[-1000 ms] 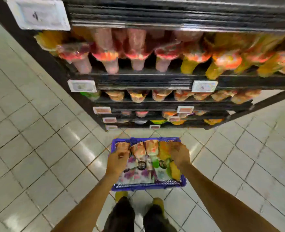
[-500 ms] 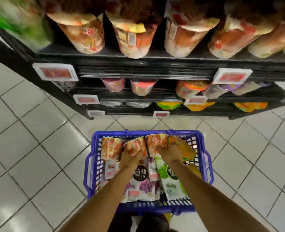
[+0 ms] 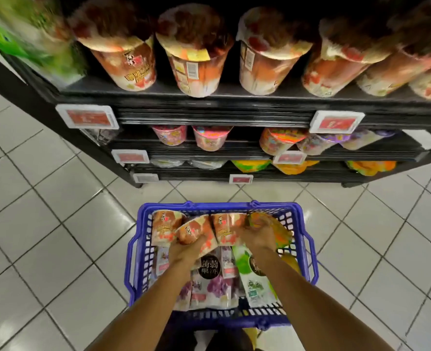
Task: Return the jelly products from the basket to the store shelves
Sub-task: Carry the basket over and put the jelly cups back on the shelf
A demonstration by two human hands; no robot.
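Basket [image 3: 308, 249] is taken as the reference; it stands on the tiled floor.

At the basket's near end, flat jelly pouches [image 3: 217, 287] are laid side by side. Both hands are lowered inside the basket, apart.

The left hand [image 3: 184, 250] is clamped on the near end of the middle cup [image 3: 193, 230]. The right hand [image 3: 260, 236] is curled at the seam between the right cup [image 3: 225, 228] and an orange pack [image 3: 277, 229]; which of the two is gripped cannot be told.

At the basket's far end, three jelly cups are laid on their sides, the left cup [image 3: 165, 229] untouched. Their long axes are run near to far; the lid ends are judged to point away, toward the shelves [image 3: 209, 117]. The middle cup is skewed across its neighbours.

Step in hand is judged as pick-up; nothing is yet lifted. The next move calls for lifting clear of the basket rim, turning the cup upright, and setting it among the matching cups [image 3: 199, 69] seen beyond the basket's far side.
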